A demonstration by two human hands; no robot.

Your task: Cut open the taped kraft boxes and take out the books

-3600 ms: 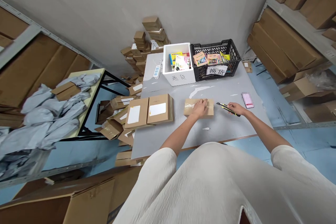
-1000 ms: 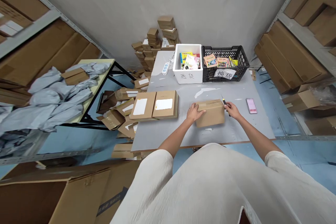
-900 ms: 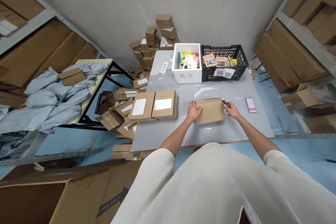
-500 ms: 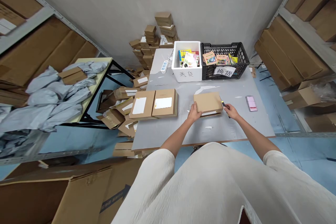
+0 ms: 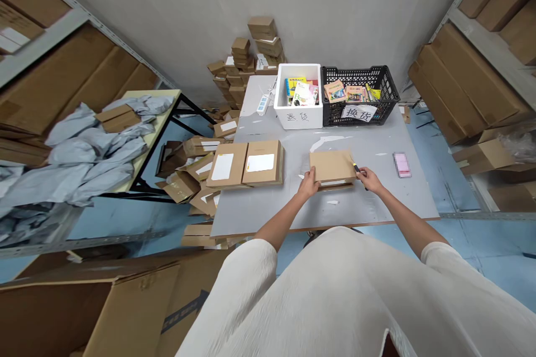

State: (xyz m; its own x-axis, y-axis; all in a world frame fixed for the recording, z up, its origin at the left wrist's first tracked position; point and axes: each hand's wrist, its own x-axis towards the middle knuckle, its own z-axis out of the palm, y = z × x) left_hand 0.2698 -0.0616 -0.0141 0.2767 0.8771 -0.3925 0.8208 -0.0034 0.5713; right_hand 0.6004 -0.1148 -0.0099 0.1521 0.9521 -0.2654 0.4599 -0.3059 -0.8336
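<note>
On the grey table (image 5: 268,209) in front of me lies a flat cardboard box (image 5: 332,165), with a white strip along its near side. My left hand (image 5: 309,183) grips the left near corner of this box. In my right hand (image 5: 369,179) is a box cutter (image 5: 357,169), dark with a yellow part, its tip at the right edge of the box. Left of these, two cardboard boxes (image 5: 263,177) with white labels sit side by side.
A white bin (image 5: 298,119) and a black crate (image 5: 360,118), both with books, stand at the table's back. A phone (image 5: 402,165) lies at the right. A power strip (image 5: 263,105) is at the back left. Cardboard boxes (image 5: 196,170) crowd the floor on the left.
The box cutter has shifted slightly at the box's right edge, and its tip now reaches over the top. My left hand keeps its hold on the box's corner.
</note>
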